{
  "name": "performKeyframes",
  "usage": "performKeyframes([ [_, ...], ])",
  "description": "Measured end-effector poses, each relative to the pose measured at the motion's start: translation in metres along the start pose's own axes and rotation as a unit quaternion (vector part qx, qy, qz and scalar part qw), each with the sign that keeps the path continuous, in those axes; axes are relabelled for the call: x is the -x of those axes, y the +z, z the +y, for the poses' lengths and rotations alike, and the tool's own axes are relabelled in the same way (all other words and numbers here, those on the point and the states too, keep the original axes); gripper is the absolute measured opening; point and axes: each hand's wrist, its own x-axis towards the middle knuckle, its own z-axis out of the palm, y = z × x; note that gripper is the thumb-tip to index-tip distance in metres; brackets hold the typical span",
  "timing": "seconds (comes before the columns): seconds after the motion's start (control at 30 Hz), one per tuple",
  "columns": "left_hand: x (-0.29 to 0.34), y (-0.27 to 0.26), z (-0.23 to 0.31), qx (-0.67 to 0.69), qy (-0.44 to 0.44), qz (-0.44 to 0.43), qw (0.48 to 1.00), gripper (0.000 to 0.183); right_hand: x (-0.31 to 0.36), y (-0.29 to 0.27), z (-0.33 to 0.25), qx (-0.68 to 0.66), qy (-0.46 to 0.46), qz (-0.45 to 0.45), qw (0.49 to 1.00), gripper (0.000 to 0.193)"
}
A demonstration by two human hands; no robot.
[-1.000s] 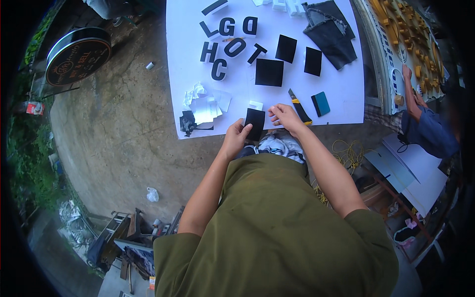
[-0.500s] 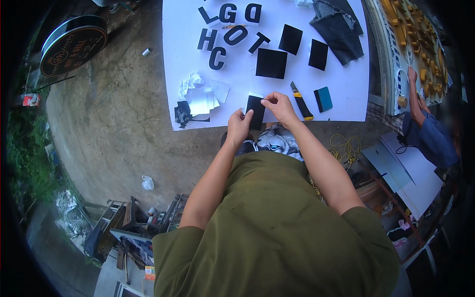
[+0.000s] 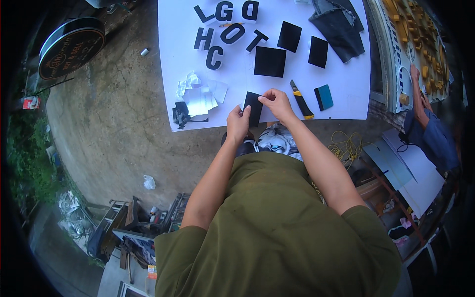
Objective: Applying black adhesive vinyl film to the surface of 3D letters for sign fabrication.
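Observation:
Between my hands, at the near edge of the white table [image 3: 316,106], is a small black rectangular piece of sheet [image 3: 254,110]. My left hand [image 3: 238,122] is closed on its left side, thumb on top. At its upper right corner, the fingertips of my right hand [image 3: 277,105] pinch the edge. Right of my hands lie a yellow and black utility knife [image 3: 301,101] with its blade out and a teal and black squeegee [image 3: 323,97]. Crumpled backing paper [image 3: 198,99] and black scraps [image 3: 181,113] lie to the left.
Several black-faced block letters [image 3: 214,58] stand at the table's far left. Black rectangular blocks [image 3: 270,62] and dark frayed cloth [image 3: 337,29] are to their right. Another person's arm [image 3: 418,99] reaches over a board at far right. Yellow cord [image 3: 346,146] lies below the table.
The white strip that showed along the black piece's top edge is no longer visible. My right hand has shifted slightly up and left, still pinching the corner.

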Motion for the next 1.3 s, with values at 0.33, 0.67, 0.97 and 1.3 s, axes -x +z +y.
performKeyframes([
  [0.33, -0.003, 0.002, -0.014, 0.014, 0.006, -0.009, 1.0, 0.026, 0.002, -0.001, 0.0, 0.02, -0.025, 0.018, 0.999, 0.024],
  [0.67, -0.005, 0.002, -0.008, 0.009, 0.008, 0.012, 1.0, 0.026, -0.002, 0.003, -0.005, 0.035, -0.003, 0.022, 0.999, 0.022],
  [0.97, -0.006, 0.003, -0.004, 0.0, 0.006, 0.017, 1.0, 0.027, -0.001, 0.001, -0.012, 0.04, 0.005, 0.034, 0.999, 0.024],
  [1.3, -0.003, 0.005, 0.002, -0.005, -0.007, 0.022, 1.0, 0.028, -0.001, 0.002, -0.019, 0.099, 0.037, 0.049, 0.993, 0.028],
])
